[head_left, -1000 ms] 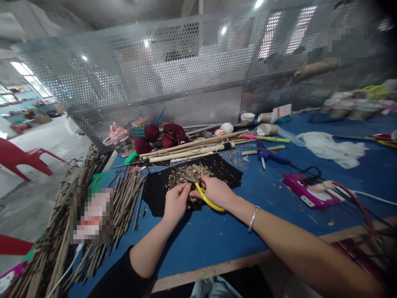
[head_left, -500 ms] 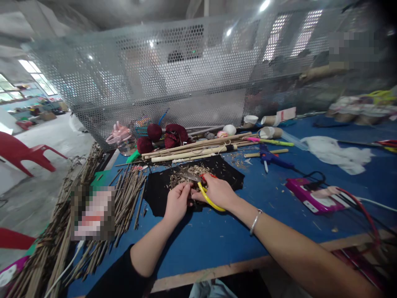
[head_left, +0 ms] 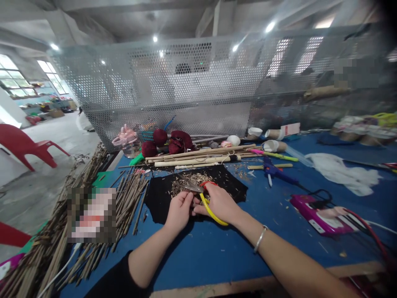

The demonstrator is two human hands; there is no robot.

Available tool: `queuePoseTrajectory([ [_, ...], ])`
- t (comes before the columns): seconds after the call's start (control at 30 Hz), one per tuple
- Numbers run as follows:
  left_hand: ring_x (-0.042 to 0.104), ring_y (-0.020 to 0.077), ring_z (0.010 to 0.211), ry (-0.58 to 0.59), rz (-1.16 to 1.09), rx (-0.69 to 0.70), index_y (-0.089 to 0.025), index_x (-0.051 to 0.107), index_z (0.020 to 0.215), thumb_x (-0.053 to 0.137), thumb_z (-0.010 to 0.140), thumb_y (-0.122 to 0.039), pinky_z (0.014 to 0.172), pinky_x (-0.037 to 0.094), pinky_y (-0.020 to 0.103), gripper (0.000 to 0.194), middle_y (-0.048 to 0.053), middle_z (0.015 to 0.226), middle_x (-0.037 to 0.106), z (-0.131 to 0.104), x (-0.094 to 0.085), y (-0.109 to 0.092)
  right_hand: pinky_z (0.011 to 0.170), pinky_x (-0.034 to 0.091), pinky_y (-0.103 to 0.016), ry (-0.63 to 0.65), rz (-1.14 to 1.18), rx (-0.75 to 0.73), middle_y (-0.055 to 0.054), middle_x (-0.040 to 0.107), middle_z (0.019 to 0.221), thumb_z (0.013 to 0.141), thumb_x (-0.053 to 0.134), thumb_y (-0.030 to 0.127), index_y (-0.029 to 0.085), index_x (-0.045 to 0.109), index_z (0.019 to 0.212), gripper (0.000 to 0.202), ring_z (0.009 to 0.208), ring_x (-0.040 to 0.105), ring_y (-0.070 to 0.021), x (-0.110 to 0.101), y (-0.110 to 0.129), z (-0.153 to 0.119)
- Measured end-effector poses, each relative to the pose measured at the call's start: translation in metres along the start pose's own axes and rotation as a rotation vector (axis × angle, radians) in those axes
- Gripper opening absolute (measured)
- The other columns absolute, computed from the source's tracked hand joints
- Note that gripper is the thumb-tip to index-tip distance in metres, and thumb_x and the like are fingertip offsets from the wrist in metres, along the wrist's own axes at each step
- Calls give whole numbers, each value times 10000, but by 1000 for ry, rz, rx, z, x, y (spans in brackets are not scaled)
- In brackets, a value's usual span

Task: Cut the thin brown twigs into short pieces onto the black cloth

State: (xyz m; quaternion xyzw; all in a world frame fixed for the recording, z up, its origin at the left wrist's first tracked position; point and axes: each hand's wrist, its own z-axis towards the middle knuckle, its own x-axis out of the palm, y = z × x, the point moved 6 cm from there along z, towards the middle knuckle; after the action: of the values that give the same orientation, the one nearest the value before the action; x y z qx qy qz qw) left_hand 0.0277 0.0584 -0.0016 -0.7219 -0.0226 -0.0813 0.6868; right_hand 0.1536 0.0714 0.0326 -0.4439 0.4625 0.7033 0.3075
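While two hands meet; right hand (head_left: pixel 221 203) grips one scissors (head_left: pixel 214 211); one bracelet (head_left: pixel 260 239)

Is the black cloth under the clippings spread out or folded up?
Spread out. The black cloth lies open on the blue tabletop, its edges reaching past the clippings on both sides.

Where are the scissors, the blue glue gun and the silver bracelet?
Scissors (head_left: pixel 214 215): head view, on the yellow handle.
Blue glue gun (head_left: pixel 271 167): head view, on its body.
Silver bracelet (head_left: pixel 260 239): head view, on the band.
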Motion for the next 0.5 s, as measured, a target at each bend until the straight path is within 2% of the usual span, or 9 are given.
queuePoseTrajectory([
  [0.13, 464, 76, 400, 37, 33, 6, -118, 566, 648, 517, 750, -442, 404, 385, 192, 344, 4, 510, 552, -1, 2, 0, 645, 348, -277, -3, -17, -25, -58, 545, 816, 558, 633, 616, 181, 448, 829, 545, 742, 527, -188, 2, 4, 0],
  [0.27, 477, 84, 418, 34, 72, 23, -131, 561, 634, 497, 765, -427, 419, 392, 196, 331, 7, 524, 566, -2, 0, 0, 642, 351, -276, -11, -33, -35, -60, 552, 823, 556, 628, 627, 182, 443, 827, 553, 752, 539, -198, 1, 6, -1],
  [0.5, 456, 76, 408, 9, 147, 65, -142, 544, 691, 469, 778, -442, 386, 400, 193, 322, -3, 572, 563, 0, -3, 0, 533, 290, -238, 79, -26, 114, -34, 595, 725, 627, 584, 624, 192, 457, 856, 505, 668, 577, -182, 7, 0, -2],
])
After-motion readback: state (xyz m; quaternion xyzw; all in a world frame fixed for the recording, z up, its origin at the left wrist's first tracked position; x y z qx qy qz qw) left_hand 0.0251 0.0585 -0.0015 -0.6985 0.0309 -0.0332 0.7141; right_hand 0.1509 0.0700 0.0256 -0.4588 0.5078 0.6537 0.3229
